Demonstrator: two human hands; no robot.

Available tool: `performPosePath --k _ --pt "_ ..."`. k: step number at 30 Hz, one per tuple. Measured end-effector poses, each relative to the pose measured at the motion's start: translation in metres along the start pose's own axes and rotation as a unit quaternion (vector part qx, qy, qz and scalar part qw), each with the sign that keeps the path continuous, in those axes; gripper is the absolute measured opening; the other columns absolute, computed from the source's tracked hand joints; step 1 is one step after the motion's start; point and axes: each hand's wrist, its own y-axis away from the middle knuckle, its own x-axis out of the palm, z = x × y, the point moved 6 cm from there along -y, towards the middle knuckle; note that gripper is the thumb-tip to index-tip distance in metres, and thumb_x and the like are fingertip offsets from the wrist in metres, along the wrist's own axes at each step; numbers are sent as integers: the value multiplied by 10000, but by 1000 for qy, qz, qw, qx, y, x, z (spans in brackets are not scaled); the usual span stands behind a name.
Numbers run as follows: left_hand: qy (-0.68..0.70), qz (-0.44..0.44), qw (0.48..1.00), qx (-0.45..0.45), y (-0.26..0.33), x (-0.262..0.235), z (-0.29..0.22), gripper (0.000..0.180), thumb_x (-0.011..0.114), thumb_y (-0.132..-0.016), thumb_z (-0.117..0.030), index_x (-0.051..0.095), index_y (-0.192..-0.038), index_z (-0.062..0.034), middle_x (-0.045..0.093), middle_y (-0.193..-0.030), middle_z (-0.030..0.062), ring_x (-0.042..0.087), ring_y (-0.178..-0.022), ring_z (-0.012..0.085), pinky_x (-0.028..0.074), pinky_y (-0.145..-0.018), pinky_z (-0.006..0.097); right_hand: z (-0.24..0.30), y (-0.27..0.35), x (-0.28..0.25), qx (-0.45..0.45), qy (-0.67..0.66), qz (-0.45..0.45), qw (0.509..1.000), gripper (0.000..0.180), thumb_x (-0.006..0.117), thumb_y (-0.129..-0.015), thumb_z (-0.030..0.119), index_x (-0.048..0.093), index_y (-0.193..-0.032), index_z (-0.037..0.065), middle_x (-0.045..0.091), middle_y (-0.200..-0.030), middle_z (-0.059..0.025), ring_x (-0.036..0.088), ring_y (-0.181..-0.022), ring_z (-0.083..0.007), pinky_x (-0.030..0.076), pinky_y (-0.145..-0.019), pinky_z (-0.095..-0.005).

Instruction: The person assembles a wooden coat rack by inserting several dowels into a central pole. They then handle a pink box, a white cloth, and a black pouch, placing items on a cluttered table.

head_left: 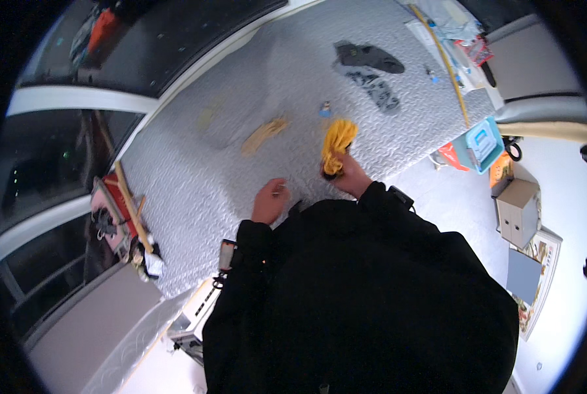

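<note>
Head — crumpled yellow cloth [338, 136] in right fingers [344, 161] — rippled grey sheet [195, 151].

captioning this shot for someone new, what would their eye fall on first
Probably the bright yellow cloth gripped in the right hand, vivid against the pale quilted cover. Next might come the dark grey sock-like piece on the cover toward the top, then the turquoise bin beyond the cover's right edge.
</note>
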Motion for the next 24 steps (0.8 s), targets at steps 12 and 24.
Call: performPosePath --k 12,24 --pt "-235 -170 949 124 -124 -70 52 584 679 -759 -75 466 -1301 -31 529 -1268 246 498 -1149 437 416 -976 494 12 46 11 153 -173 -93 969 194 592 -945 248 496 -979 83 519 -705 -21 498 -544 -139 403 -446 -264" --pt "123 -9 986 -114 -135 3 30 290 649 -852 -175 606 -1085 -7 673 -936 178 652 -875 311 499 -752 414 20 10 40 112 -47 -153 981 269 616 -945 196 539 -1147 35 614 -965 -58 635 -880 -175 548 -764 -325"
